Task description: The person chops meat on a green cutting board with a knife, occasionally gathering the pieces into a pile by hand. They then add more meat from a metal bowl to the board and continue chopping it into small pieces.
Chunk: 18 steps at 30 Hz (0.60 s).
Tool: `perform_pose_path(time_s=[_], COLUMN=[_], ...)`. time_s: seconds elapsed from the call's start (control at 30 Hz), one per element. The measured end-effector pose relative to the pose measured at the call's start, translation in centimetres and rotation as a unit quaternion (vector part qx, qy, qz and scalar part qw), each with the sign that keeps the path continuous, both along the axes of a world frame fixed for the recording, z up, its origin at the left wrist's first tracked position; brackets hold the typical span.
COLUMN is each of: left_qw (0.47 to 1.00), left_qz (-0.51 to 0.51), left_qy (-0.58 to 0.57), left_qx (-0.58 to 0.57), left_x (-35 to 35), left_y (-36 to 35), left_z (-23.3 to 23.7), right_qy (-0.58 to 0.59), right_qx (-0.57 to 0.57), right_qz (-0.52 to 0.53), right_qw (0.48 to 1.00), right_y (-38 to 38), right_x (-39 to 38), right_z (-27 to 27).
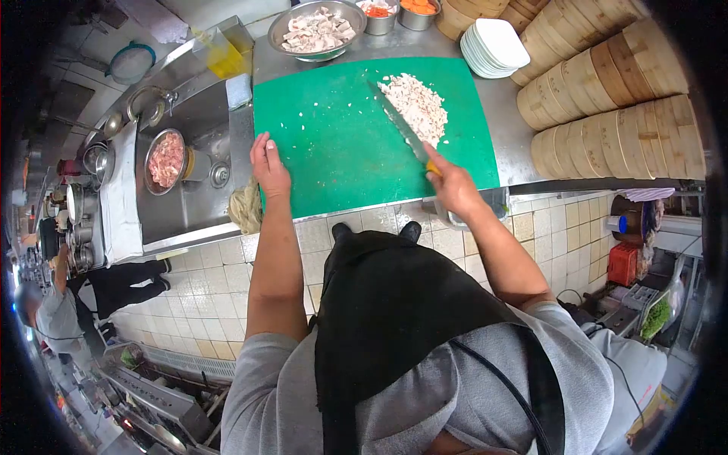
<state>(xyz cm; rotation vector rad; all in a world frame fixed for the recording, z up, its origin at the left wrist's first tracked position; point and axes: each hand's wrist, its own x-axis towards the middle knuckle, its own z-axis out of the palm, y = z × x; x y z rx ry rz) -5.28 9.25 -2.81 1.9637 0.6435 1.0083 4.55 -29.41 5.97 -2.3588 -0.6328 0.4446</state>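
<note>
My right hand is closed round the yellow handle of a knife. Its long blade slants up and to the left over the green cutting board, along the left side of a heap of chopped pale meat. A few small bits lie scattered across the board. At the board's left edge rests my left hand, holding nothing, its fingers stretched out and pointing away from me. A crumpled pale cloth lies just below that hand, by the counter's front edge.
Behind the board stands a metal bowl of pale meat pieces. Stacked white plates and bamboo steamers are at the right. A bowl of raw pink meat sits in the sink. Another person stands far left.
</note>
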Motion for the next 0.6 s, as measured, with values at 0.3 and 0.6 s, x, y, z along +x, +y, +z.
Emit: perform_pose_path(time_s=[0.3,0.6], left_qw=[1.0,1.0], left_qz=[-0.005,-0.027], left_qy=[0.015,0.009], left_qx=[0.006,0.008], left_x=[-0.2,-0.2], left_y=[-0.1,-0.1], left_z=[0.2,0.2], right_qy=[-0.041,0.099], right_qx=[0.099,0.093], right_qz=[-0.021,0.09], right_qw=[0.994,0.987], right_y=[1.5,8.3], right_x=[-1.4,-4.5], right_z=[2.2,0.1])
